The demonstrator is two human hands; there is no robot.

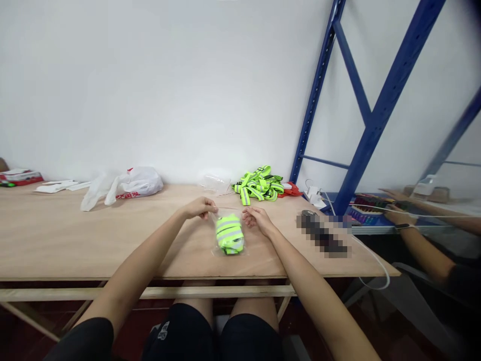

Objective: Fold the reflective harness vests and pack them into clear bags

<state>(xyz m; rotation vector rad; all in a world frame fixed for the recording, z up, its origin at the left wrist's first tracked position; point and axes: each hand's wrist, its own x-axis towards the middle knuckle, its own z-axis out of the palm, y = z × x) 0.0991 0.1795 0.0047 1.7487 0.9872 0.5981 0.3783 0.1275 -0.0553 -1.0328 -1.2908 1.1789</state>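
Note:
A folded neon-yellow strap bundle with grey reflective stripes [230,234] lies inside a clear plastic bag [245,246] near the table's front edge. My left hand [200,207] pinches the bag's upper left corner between thumb and fingers. At the upper right corner, my right hand [257,220] has its fingers curled in at the bag's edge. A thin reddish line runs along the bag's top edge between both hands. Behind my right hand sits a loose heap of similar neon straps [259,185].
White plastic bags [141,181] and papers [56,186] lie on the wooden table [124,250] to the left. A clear bag [214,183] is near the wall. A blue rack post [376,125] rises at the right, where another person's hands [400,215] reach over a tray.

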